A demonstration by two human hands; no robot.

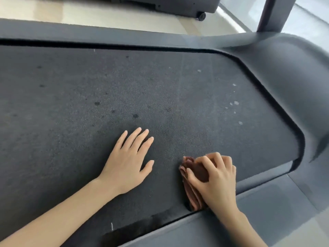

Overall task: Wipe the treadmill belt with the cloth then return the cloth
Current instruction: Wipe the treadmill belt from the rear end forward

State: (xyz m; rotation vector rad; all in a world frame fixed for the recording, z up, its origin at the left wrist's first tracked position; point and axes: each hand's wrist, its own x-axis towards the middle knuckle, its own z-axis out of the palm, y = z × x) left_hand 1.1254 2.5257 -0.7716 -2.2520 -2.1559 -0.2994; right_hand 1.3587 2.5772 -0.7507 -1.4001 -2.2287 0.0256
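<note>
The dark grey treadmill belt (110, 82) fills most of the view, speckled with dark spots in the middle and pale specks toward the right. My left hand (127, 162) lies flat on the belt, fingers straight and spread. To its right, my right hand (214, 177) grips a bunched brown cloth (191, 184) and presses it on the belt close to the near edge. Most of the cloth is hidden under the fingers.
Grey side rails run along the far edge (89, 31) and near edge (249, 211) of the belt. The motor cover (293, 72) curves round the belt's right end, with an upright post (272, 13) above it. Another machine's wheeled base (178, 4) stands on the pale floor behind.
</note>
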